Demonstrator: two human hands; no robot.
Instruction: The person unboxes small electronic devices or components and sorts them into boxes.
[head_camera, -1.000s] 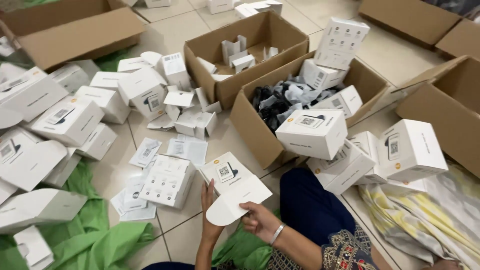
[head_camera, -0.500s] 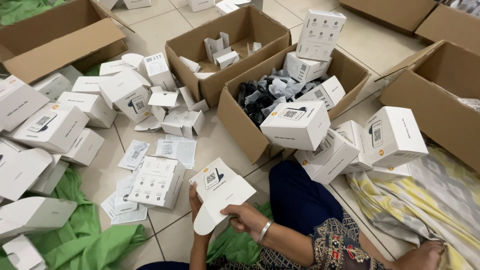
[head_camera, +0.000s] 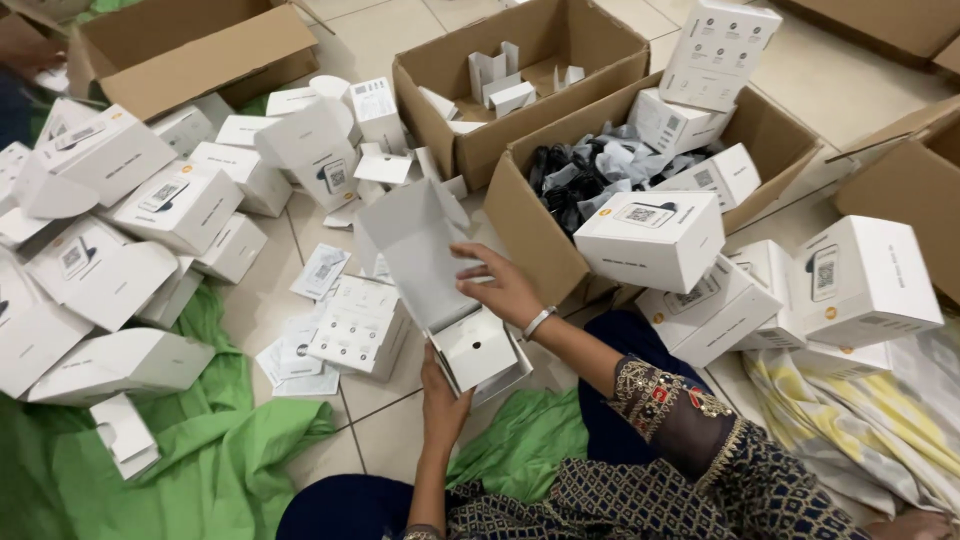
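A small white carton (head_camera: 478, 347) stands open in front of me, its long lid flap (head_camera: 418, 250) raised toward the far side. My left hand (head_camera: 443, 396) grips the carton from below at its near edge. My right hand (head_camera: 502, 285), with a metal bangle on the wrist, rests its fingers on the right edge of the raised flap. The carton's inside looks empty and white.
Many white cartons (head_camera: 175, 205) lie scattered on the tiled floor to the left, with paper leaflets (head_camera: 320, 270). A brown box of black and grey pouches (head_camera: 590, 175) and another brown box with white inserts (head_camera: 500, 85) stand ahead. More white cartons (head_camera: 655, 235) sit right. Green cloth (head_camera: 190, 460) covers the near floor.
The carton, shut with its flap hanging down a second ago, is now open with the lid lifted away from me. My right hand moved up from the flap's lower end to its side.
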